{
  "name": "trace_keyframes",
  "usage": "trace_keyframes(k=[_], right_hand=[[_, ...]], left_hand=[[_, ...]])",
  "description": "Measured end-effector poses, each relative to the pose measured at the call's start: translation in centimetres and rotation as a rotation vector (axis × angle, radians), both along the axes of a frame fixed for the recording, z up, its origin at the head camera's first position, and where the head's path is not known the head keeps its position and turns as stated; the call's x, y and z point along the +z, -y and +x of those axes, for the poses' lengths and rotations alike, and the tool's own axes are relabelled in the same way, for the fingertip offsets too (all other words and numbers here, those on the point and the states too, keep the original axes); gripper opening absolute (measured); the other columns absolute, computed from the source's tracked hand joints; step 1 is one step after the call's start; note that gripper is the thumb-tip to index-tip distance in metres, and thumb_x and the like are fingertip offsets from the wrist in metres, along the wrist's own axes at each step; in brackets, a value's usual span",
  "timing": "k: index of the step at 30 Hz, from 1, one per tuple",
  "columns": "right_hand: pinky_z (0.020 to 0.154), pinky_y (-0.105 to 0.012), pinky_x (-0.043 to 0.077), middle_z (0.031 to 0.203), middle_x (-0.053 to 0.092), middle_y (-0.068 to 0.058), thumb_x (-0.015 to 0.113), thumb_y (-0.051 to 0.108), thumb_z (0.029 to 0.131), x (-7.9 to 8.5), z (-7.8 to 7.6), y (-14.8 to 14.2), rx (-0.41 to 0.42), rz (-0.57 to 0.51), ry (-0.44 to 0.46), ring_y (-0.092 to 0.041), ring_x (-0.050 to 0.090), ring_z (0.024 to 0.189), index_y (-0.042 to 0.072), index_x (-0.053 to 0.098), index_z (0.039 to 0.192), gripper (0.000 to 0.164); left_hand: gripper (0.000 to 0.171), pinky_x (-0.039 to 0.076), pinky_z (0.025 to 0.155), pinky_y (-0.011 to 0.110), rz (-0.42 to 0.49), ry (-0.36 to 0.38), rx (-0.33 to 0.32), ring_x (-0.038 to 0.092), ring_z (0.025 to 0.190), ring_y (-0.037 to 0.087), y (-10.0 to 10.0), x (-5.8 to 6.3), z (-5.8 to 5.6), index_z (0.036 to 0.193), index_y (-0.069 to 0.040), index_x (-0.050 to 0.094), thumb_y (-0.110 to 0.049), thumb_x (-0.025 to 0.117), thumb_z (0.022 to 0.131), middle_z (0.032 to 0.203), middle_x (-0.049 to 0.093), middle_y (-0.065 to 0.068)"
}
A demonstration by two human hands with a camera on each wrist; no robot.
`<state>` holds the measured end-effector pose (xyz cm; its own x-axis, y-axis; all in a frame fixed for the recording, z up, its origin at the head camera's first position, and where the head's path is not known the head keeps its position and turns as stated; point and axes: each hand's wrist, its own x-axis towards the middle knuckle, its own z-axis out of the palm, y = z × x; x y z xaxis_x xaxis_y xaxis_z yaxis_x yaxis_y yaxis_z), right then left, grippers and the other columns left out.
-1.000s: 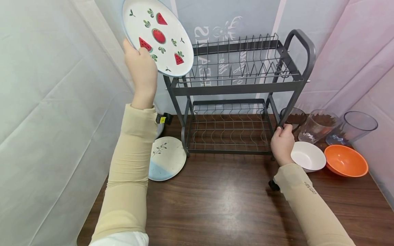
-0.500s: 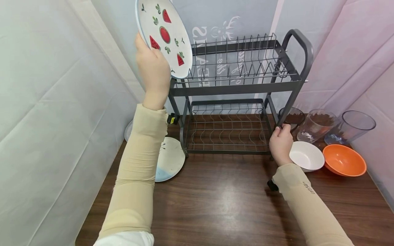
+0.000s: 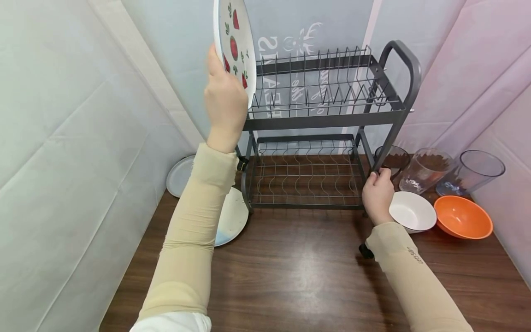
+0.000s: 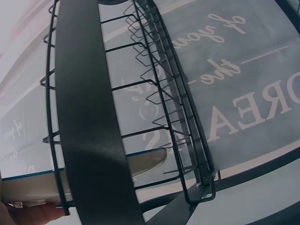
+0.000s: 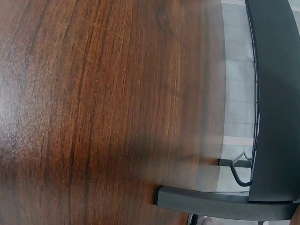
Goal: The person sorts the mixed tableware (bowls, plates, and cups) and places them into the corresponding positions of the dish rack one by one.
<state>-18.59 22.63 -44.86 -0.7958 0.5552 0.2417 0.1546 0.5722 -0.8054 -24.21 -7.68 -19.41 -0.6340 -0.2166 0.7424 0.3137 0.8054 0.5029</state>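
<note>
In the head view my left hand (image 3: 226, 103) grips the left edge of a white plate (image 3: 244, 55) with watermelon motifs. The plate is tilted almost edge-on and overlaps the left end of the upper tier of a dark two-tier dish rack (image 3: 323, 121). From the left wrist, the plate's blue-rimmed edge (image 4: 149, 160) shows beyond the rack's front bar (image 4: 93, 103) and wires, with part of my left hand (image 4: 37, 214) at the lower left. My right hand (image 3: 378, 196) holds the rack's lower right front leg. The right wrist view shows a rack foot (image 5: 201, 201) at the tabletop.
Left of the rack lie a cream-and-blue plate (image 3: 234, 214), partly behind my left arm, and a pale plate (image 3: 178, 177). Right of it stand a white bowl (image 3: 412, 212), an orange bowl (image 3: 462, 216) and several glasses (image 3: 425, 170). Cloth walls surround the wooden table (image 3: 290, 267).
My left hand has moved right with the watermelon plate, turning it from facing the camera to nearly edge-on at the rack's left end. My right hand stays on the rack leg.
</note>
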Motion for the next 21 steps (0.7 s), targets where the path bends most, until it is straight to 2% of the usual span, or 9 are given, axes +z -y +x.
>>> trace_keyframes(k=[7,15,21], right_hand=[[0.07,-0.05,0.036,0.097,0.057,-0.029,0.031,0.028,0.093,-0.3,-0.1,-0.1,-0.004,0.007,-0.011,-0.042,0.052,0.085,-0.001,0.042,0.114,0.037],[0.072,-0.053,0.036,0.097,0.057,-0.031,0.032,0.027,0.093,-0.3,-0.2,0.2,-0.012,0.005,-0.025,-0.045,0.051,0.087,-0.001,0.042,0.113,0.036],[0.071,-0.053,0.036,0.097,0.057,-0.031,0.032,0.027,0.093,-0.3,-0.4,0.1,-0.019,0.016,-0.029,-0.045,0.051,0.086,-0.001,0.042,0.113,0.036]], left_hand=[[0.046,0.051,0.058,0.033,-0.051,-0.043,0.026,0.064,0.071,0.027,-0.5,-0.3,-0.5,0.131,-0.001,0.03,-0.003,0.027,0.085,0.118,0.054,0.012],[0.048,0.052,0.061,0.033,-0.054,0.029,0.04,0.064,0.076,0.027,-0.6,-0.3,-0.9,0.134,-0.003,0.025,-0.004,0.028,0.086,0.123,0.051,0.011],[0.047,0.052,0.063,0.033,-0.042,0.049,0.046,0.064,0.077,0.026,-0.6,-0.3,-1.1,0.134,-0.004,0.024,-0.007,0.028,0.087,0.121,0.052,0.011]])
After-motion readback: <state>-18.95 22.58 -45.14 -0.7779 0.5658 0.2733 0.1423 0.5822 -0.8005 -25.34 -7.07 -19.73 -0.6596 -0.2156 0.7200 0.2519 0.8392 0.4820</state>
